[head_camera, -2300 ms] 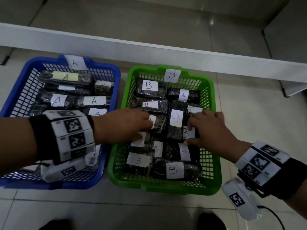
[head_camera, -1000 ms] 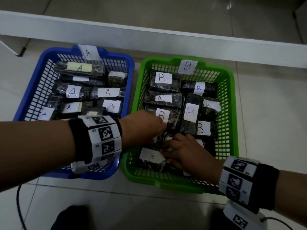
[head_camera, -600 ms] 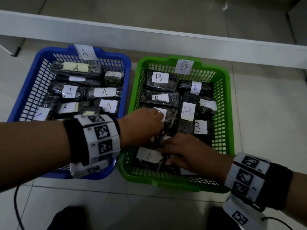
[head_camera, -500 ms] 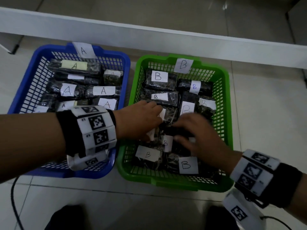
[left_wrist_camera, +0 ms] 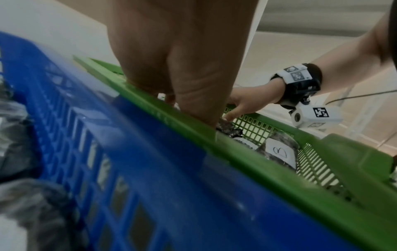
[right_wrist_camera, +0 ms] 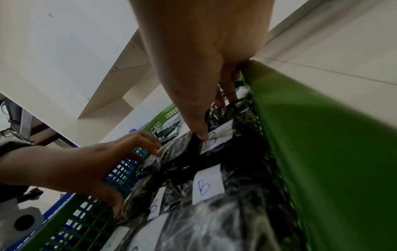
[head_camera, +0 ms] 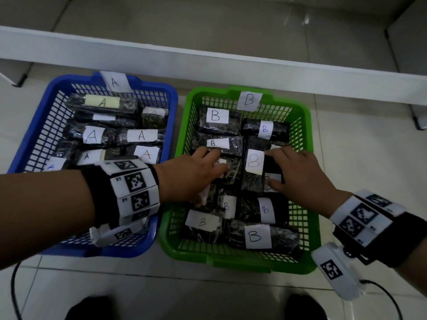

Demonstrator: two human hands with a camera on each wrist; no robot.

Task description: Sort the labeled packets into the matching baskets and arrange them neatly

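Observation:
A green basket [head_camera: 231,262] tagged B holds several black packets with white B labels. To its left, a blue basket [head_camera: 30,144] tagged A holds several A-labelled packets. My left hand [head_camera: 208,176] reaches into the green basket's left middle and grips a B packet [head_camera: 233,169] between curled fingers and thumb, as the right wrist view shows [right_wrist_camera: 137,178]. My right hand [head_camera: 275,169] lies over the right-middle packets beside a large-B packet [head_camera: 253,162]. Its fingers are fairly straight and its thumb [right_wrist_camera: 203,135] presses a B label.
Both baskets stand side by side on a tiled floor. A long white beam [head_camera: 208,58] runs just behind them. A cable [head_camera: 13,285] trails at the lower left, and dark shoes [head_camera: 92,306] show at the bottom edge.
My right hand moved from the front-left packets up and right to the middle-right ones, uncovering the front B packets. The left hand stayed on its packet.

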